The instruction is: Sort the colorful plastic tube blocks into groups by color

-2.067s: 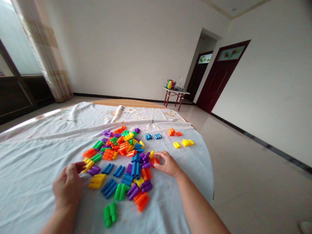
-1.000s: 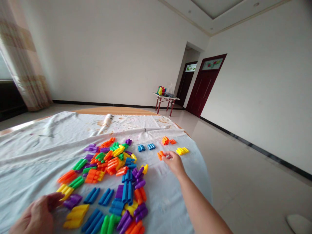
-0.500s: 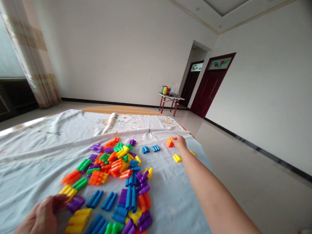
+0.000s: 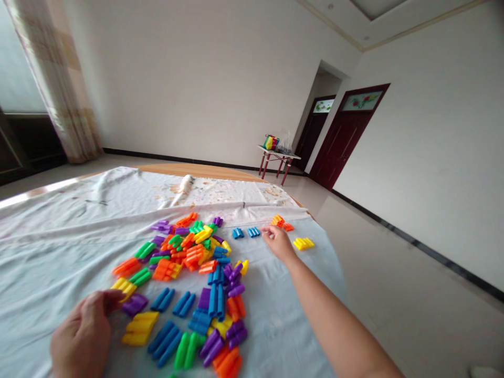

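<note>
On the left, my left hand [image 4: 84, 328] is closed, its fingertips at the lower edge of a yellow block [image 4: 125, 286]. A purple block [image 4: 135, 304] lies just beside those fingers. My right hand [image 4: 279, 243] hovers over the cloth with its fingers loosely curled and a small gap at the tips; nothing shows between them. Its fingertips are near a blue block [image 4: 254, 231]. Another blue block [image 4: 238, 233] lies further left. Behind the right hand are orange blocks [image 4: 277, 220], and a yellow group [image 4: 304, 243] lies to its right.
A mixed pile of coloured blocks [image 4: 192, 254] spreads across the middle of the cloth [image 4: 275, 310]. More blocks, including a green one [image 4: 188, 350], lie at the near side. Beyond the covered table stands a small table [image 4: 279, 153] with bags on it.
My right hand has let go of the orange blocks and moved left and slightly down, towards the blue blocks. My left hand remains by the yellow block. The view has shifted slightly.
</note>
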`<state>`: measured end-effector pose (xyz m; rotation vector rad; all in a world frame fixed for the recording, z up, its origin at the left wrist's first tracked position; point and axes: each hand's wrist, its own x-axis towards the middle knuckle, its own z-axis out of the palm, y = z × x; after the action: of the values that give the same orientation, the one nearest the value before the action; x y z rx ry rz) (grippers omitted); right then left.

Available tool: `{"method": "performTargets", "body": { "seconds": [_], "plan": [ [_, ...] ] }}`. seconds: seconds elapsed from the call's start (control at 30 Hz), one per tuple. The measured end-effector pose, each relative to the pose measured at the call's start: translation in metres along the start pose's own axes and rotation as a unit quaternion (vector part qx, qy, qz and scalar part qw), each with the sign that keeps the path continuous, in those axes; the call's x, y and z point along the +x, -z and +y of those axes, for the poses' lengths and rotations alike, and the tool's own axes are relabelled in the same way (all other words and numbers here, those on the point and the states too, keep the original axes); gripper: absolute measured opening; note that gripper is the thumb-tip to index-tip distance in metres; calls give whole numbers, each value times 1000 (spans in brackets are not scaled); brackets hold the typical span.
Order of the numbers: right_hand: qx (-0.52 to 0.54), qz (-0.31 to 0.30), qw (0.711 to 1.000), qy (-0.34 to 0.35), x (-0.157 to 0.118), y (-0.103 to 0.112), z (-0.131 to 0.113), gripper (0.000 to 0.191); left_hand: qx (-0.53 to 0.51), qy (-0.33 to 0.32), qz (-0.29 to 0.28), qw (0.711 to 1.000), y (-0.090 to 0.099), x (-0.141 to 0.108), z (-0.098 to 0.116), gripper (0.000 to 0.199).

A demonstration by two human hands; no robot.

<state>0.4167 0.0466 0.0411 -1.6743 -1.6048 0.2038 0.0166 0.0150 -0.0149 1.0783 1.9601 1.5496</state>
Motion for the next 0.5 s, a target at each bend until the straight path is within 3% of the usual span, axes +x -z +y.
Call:
{"method": "performTargets", "body": {
  "seconds": [0.1,0.2,0.5],
  "plan": [
    [86,-96,988,90,-41,-13,-23,39,1,28,-44,999,7,-7,19,33],
    [104,-145,976,125,-68,-22,-36,51,-18,33,-55,998,7,-8,25,32],
    [131,-139,981,37,-86,-30,-53,22,-59,12,-58,996,5,-2,15,28]
  ]
}}
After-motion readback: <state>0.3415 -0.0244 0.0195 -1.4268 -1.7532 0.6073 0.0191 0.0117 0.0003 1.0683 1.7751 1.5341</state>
